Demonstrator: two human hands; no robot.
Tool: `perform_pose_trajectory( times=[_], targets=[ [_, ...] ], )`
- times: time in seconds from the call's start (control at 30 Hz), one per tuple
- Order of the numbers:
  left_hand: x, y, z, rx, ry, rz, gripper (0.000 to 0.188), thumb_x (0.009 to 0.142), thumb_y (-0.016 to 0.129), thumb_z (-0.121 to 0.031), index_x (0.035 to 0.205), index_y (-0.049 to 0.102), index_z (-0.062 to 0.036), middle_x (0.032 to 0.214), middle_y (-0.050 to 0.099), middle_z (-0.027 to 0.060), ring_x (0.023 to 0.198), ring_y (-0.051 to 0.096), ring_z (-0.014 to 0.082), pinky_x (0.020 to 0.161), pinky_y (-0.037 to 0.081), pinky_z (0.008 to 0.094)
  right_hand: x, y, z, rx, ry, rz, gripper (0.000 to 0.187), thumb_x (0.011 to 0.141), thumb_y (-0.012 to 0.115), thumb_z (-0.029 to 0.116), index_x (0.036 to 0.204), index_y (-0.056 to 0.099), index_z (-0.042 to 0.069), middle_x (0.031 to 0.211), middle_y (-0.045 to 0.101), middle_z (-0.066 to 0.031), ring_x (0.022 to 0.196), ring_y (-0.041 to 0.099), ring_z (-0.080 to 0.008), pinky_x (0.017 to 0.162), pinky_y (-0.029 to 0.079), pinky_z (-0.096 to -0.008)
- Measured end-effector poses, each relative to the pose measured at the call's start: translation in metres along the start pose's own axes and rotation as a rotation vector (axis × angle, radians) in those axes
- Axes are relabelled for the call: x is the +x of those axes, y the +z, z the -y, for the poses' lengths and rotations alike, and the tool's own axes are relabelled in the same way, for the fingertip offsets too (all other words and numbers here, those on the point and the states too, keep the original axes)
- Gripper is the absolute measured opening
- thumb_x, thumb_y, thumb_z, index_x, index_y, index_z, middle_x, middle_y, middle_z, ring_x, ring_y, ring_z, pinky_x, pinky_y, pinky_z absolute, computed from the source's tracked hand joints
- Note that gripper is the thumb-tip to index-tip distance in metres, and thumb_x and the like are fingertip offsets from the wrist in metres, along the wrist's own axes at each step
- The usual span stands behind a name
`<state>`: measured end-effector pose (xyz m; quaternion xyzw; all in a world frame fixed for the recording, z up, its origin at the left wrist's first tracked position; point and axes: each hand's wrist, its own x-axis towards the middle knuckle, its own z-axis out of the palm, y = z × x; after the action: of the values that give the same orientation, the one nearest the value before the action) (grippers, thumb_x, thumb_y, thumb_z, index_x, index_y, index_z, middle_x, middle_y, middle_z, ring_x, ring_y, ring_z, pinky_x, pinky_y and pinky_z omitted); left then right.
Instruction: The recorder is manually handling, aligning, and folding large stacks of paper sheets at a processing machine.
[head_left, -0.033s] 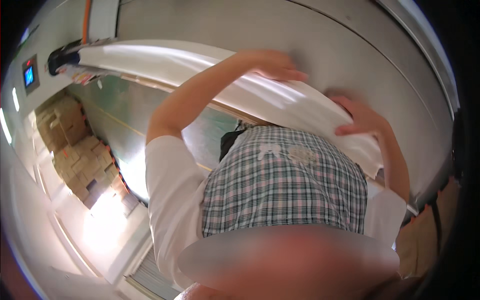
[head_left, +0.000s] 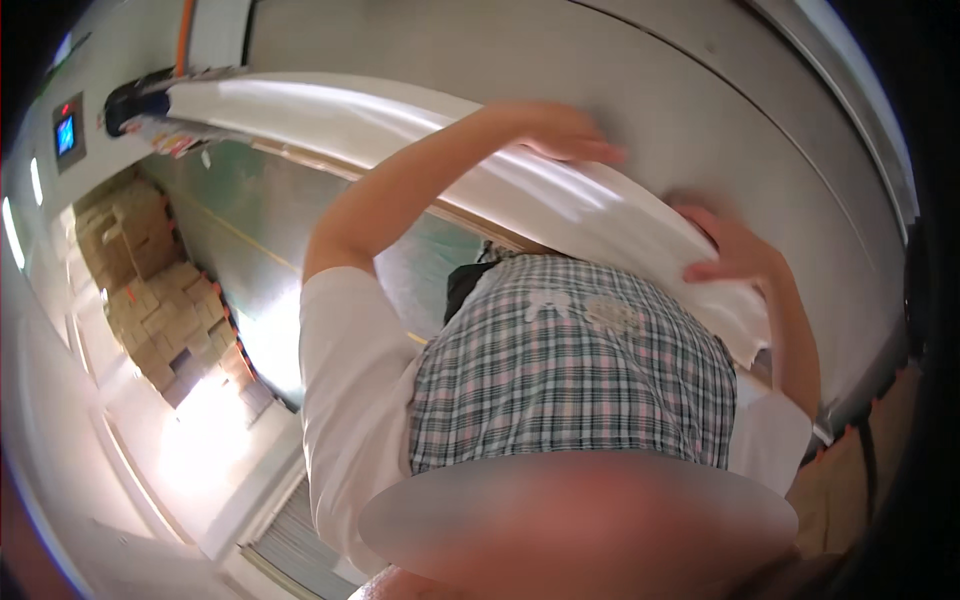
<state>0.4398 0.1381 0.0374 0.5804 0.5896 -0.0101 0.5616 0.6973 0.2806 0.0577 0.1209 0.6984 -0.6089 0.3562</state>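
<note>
A long white roll or folded sheet (head_left: 430, 125), glossy along its length, stretches from the far left down to the right in front of my body. I cannot tell if it is cloth, paper or film. My left hand (head_left: 568, 132) lies over its far edge, with fingers stretched to the right. Farther right, my right hand (head_left: 732, 243) rests on the roll with thumb and fingers apart. The far fingertips of that hand are blurred. Beneath and beyond the roll spreads a grey flat surface (head_left: 600, 50).
A dark round end piece (head_left: 125, 105) sits at the roll's far left end. A panel with a lit blue screen (head_left: 67, 133) is on the left. Stacked cardboard boxes (head_left: 170, 310) stand on the floor. My plaid apron (head_left: 570, 390) touches the table's near edge.
The whole view has shifted slightly to the right. Both hands keep about the same place on the white roll.
</note>
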Motion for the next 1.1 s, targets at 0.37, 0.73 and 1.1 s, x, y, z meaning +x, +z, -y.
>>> perform_pose_trajectory(
  times=[0.37,0.73,1.1],
  targets=[
    [-0.121,0.029,0.055,0.319,-0.034,-1.344,0.038,0.074,0.066,-0.03,0.107,0.057,-0.012,0.113,0.053,0.0128,0.109,0.047,0.0314,0.091,0.033,0.0474,-0.092,-0.004,-0.073,0.109,0.453,-0.227,0.062,0.061,0.075,0.024,0.114,0.049,0.005,0.092,0.059,-0.0114,0.078,0.058,-0.0188,0.062,0.049,-0.0307],
    [-0.158,0.097,0.063,0.34,-0.264,-1.653,0.033,0.073,0.062,-0.025,0.102,0.059,-0.0096,0.113,0.055,0.0116,0.112,0.048,0.0258,0.099,0.026,0.0488,0.008,0.011,0.002,0.01,0.125,-0.25,0.063,0.071,0.068,0.034,0.12,0.046,0.0,0.101,0.057,-0.0089,0.084,0.056,-0.0149,0.07,0.047,-0.0259],
    [-0.158,0.094,0.064,0.234,-0.044,-1.656,0.024,0.073,0.061,-0.017,0.094,0.062,-0.004,0.103,0.06,0.0138,0.103,0.055,0.0294,0.091,0.041,0.0413,0.181,0.055,0.149,0.088,0.034,-0.281,0.051,0.077,0.062,0.04,0.106,0.05,0.0,0.077,0.058,-0.0084,0.058,0.057,-0.0152,0.045,0.048,-0.0253]
  ],
)
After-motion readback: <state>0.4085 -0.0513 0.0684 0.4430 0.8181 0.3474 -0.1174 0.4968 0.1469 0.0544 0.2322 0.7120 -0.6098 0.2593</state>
